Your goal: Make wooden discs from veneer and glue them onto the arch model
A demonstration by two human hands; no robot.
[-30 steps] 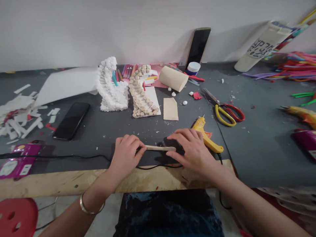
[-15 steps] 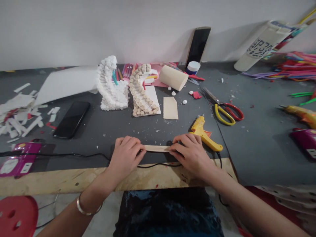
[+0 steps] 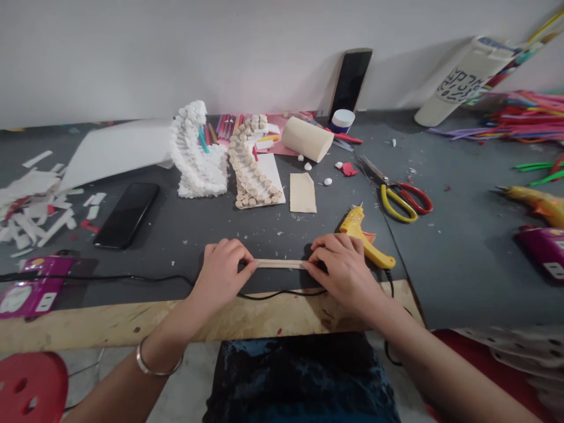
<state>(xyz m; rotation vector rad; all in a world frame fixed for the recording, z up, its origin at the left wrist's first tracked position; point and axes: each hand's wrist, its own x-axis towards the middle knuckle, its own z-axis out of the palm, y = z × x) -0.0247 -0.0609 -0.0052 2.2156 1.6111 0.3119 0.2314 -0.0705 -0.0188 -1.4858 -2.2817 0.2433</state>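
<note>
A thin beige strip [image 3: 280,264] lies flat near the front of the grey table mat [image 3: 189,229]. My left hand [image 3: 222,272] pinches the strip's left end with its fingers curled. My right hand [image 3: 341,267] presses and grips the right end, fingers closed over it. A black cable [image 3: 132,278] runs just below both hands. A yellow glue gun [image 3: 365,238] lies right beside my right hand.
Behind the strip stand a white foam stair model [image 3: 196,154], a beige stair model [image 3: 253,167] and a beige card piece [image 3: 303,192]. A black phone [image 3: 127,214] lies left, scissors [image 3: 399,197] right. White paper scraps [image 3: 30,202] cover the far left. The wooden table edge [image 3: 110,323] runs in front.
My right hand has drawn in and curled tighter over the strip's right end, and the dark thing under it no longer shows. The left hand stays on the left end.
</note>
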